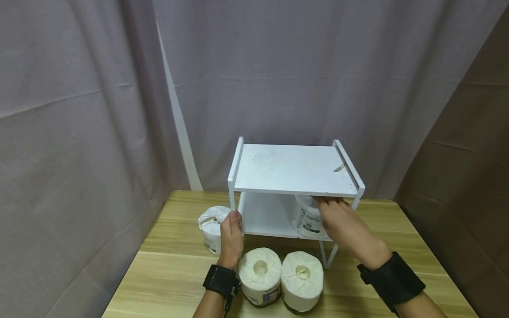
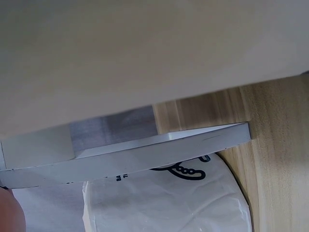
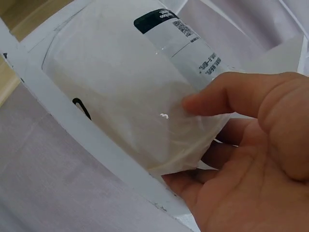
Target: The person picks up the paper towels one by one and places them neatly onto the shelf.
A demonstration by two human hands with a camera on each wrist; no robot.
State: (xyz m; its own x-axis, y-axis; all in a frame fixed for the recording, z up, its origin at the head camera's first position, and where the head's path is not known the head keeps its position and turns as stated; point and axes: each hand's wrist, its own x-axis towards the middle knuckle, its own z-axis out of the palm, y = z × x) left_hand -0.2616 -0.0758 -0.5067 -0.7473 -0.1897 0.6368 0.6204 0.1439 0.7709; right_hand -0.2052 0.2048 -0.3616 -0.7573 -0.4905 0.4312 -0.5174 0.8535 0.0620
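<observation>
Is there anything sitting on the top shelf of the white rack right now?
No, the top shelf is bare; the right hand holds a wrapped roll under it, on the lower shelf.

A two-tier shelf rack is set at the back of the counter, with a curtain hung behind it. One wrapped toilet paper roll is held on the lower shelf by the right hand. Another roll is placed left of the rack, beside the left hand at the rack's front left post. Two more rolls are stood side by side in front of the rack.
</observation>
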